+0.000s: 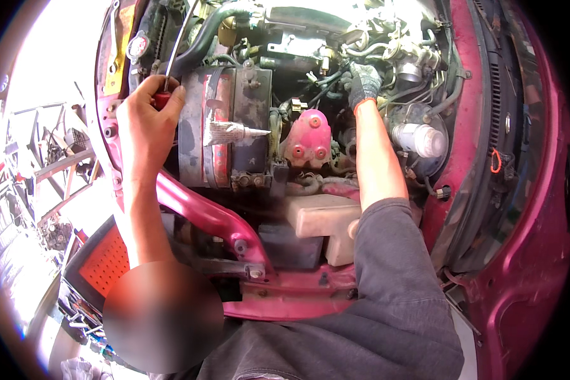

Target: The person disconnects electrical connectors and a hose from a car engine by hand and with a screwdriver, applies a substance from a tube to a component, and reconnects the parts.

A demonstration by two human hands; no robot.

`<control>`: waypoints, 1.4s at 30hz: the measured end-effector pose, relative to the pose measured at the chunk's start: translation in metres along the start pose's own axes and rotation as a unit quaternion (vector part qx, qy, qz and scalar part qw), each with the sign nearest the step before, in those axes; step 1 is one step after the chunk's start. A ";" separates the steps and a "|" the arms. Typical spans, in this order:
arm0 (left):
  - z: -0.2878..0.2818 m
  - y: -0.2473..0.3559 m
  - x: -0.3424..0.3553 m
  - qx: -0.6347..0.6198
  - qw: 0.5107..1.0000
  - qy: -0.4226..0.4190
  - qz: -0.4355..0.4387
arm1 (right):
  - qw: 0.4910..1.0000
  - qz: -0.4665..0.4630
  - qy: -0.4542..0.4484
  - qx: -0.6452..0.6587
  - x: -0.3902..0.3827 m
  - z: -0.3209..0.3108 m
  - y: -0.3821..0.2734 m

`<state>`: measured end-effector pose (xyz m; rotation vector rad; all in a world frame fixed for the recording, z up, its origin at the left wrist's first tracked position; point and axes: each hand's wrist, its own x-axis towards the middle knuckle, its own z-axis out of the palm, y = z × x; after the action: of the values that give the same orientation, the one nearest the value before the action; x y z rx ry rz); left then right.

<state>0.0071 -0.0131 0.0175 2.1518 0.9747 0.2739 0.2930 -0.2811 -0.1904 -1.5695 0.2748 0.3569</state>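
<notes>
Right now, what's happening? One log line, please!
left hand: grips red-handled tool | right hand: gloved, among engine hoses, hold unclear | pale tube: on black housing

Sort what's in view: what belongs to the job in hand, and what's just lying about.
In the job:
red-handled tool, held in the left hand
engine hoses beside the gloved right hand; whether it grips one is unclear

Seemingly lying about:
white nozzle tube, on the black housing
wrench, on the yellow strip
</notes>
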 end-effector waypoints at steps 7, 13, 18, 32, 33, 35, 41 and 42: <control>0.003 -0.002 0.001 0.000 1.000 -0.001 0.013 | 1.000 -0.013 0.026 -0.003 0.001 0.003 -0.002; -0.001 -0.001 0.000 -0.005 1.000 -0.001 0.000 | 0.997 0.065 -0.007 0.048 -0.011 0.020 -0.034; -0.001 0.002 -0.002 -0.011 1.000 -0.018 0.000 | 0.962 0.172 -0.209 -0.040 0.015 -0.008 -0.055; 0.002 -0.004 0.000 0.003 1.000 0.010 0.022 | 0.946 0.180 -0.225 -0.149 0.010 0.011 -0.070; 0.003 -0.006 0.000 -0.002 1.000 0.016 0.024 | 0.948 0.175 -0.225 -0.141 0.014 0.011 -0.068; 0.002 0.000 -0.002 0.003 1.000 0.007 0.023 | 0.941 0.182 -0.227 -0.173 0.014 0.010 -0.069; -0.001 -0.006 -0.003 0.007 1.000 0.004 -0.001 | 0.955 0.196 -0.201 -0.099 0.029 -0.001 -0.057; 0.000 -0.008 -0.003 0.005 1.000 0.007 -0.008 | 0.955 0.188 -0.201 -0.108 0.029 -0.005 -0.056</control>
<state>0.0003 -0.0120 0.0125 2.1537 1.0035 0.2775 0.3413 -0.2834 -0.1501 -1.6133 0.2203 1.0206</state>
